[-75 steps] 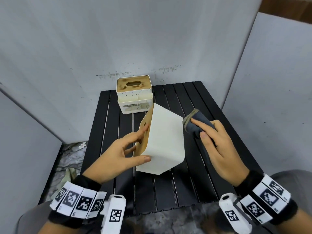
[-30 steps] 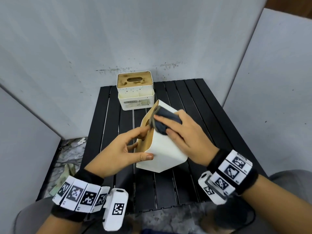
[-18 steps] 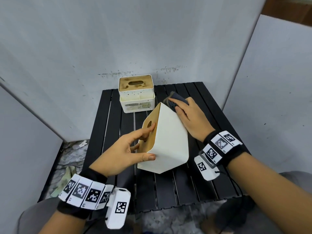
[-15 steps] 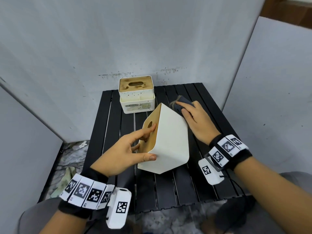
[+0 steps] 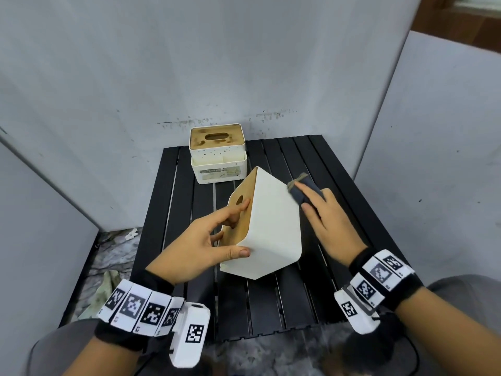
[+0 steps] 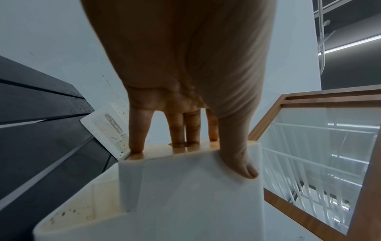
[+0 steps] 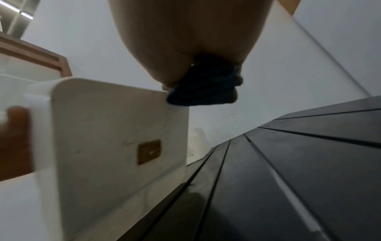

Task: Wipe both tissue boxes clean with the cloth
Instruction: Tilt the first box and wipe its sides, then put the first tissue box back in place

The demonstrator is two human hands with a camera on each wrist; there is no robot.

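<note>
cloth [image 7: 203, 88] blurred, perhaps touching box [image 7: 115, 130]

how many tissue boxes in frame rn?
2. One tilted on the black table, gripped by the left hand while the right hand presses the cloth to it: near box. The far box stands by the wall.

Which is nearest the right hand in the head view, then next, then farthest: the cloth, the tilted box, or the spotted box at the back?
1. Cloth, under the right hand fingers.
2. Tilted tissue box, just left of it.
3. Spotted tissue box, at the table's far edge.
</note>
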